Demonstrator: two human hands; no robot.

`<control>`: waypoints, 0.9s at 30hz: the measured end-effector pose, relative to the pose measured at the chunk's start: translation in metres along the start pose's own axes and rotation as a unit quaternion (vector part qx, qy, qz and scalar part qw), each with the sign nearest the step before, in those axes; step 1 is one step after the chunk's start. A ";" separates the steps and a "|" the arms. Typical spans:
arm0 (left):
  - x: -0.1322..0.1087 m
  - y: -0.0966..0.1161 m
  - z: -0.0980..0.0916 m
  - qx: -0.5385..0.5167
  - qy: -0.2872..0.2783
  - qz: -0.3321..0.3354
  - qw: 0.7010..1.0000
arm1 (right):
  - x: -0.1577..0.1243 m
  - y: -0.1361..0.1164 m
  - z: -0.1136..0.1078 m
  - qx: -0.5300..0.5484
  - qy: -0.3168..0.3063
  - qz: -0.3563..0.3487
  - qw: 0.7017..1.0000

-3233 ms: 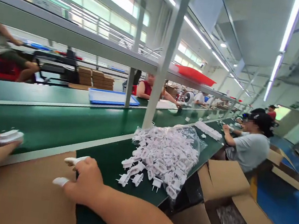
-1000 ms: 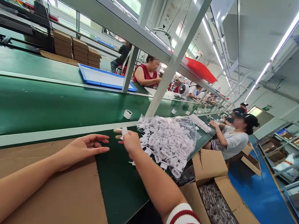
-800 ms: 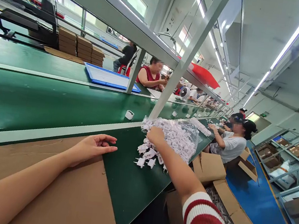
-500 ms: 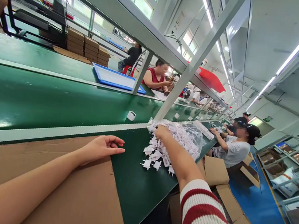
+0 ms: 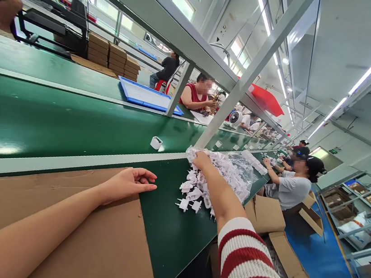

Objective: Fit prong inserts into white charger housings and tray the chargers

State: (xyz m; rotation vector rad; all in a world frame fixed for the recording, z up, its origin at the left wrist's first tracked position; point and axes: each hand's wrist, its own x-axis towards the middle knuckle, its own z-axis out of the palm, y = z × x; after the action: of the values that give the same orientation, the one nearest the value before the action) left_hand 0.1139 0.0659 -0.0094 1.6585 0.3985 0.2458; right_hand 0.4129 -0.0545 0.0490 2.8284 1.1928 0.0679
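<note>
My left hand (image 5: 136, 181) rests palm inward over the cardboard sheet (image 5: 98, 232) near its right edge. Its fingers are loosely bent and apart, with nothing in them. Farther right, my right hand (image 5: 202, 160) reaches to the near-left mouth of a clear plastic bag (image 5: 245, 172), its fingers closed on the film; the fingertips are partly hidden. White plug adapters (image 5: 217, 173) with two pins fill the bag. Several loose plug adapters (image 5: 182, 205) have spilled onto the green table (image 5: 160, 249) in front of it.
A white plastic piece (image 5: 156, 143) sits on the green conveyor belt (image 5: 70, 128) behind a pale rail. A slanted metal post (image 5: 225, 110) rises behind the bag. Open cardboard boxes (image 5: 267, 213) stand right of the table. A co-worker (image 5: 291, 182) sits farther along.
The white piece on the belt has shifted left. My right hand has moved slightly at the bag's mouth, while my left hand stays in place. The view has tilted a little.
</note>
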 end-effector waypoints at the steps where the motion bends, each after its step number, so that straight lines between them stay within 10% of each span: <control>1: 0.000 0.001 0.000 0.003 0.000 0.001 1.000 | 0.000 -0.002 0.000 -0.003 -0.009 0.000 1.000; 12: 0.000 0.000 0.000 0.004 0.006 -0.004 1.000 | -0.017 -0.012 -0.006 -0.025 -0.066 0.006 0.998; 27: 0.003 -0.005 0.001 -0.002 0.015 0.021 1.000 | -0.083 -0.003 -0.070 0.069 -0.097 -0.071 0.990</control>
State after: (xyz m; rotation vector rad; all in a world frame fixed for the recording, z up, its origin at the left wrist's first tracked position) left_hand 0.1169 0.0663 -0.0150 1.6629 0.3862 0.3023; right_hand 0.3478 -0.1084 0.1176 2.7727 1.3966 -0.3006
